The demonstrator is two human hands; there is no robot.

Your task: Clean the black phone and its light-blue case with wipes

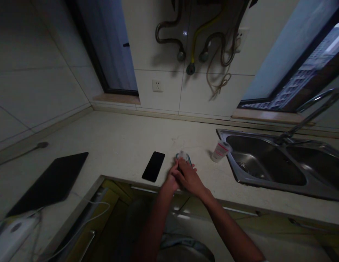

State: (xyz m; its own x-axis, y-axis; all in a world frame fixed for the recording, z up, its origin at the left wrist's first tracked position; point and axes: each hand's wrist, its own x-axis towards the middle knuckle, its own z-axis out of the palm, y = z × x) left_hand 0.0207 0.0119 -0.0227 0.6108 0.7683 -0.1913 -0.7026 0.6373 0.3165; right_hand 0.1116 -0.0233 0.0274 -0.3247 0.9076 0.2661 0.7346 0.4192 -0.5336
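Note:
Both my hands meet at the front edge of the pale counter [122,138]. My right hand [189,178] lies over my left hand [171,179], fingers curled together around a small pack with a blue-green rim [183,157] that rests on the counter. Only the far end of the pack shows beyond the fingers. A black phone [153,166] lies flat just left of my hands. A small clear plastic cup with red print [220,150] lies tilted to the right, next to the sink.
A steel double sink [267,171] with a tall tap [314,112] fills the right side. A black flat board [50,182] lies at the left, a white device with a cable [13,233] at the bottom left. Hoses [202,40] hang on the back wall above a socket [157,86].

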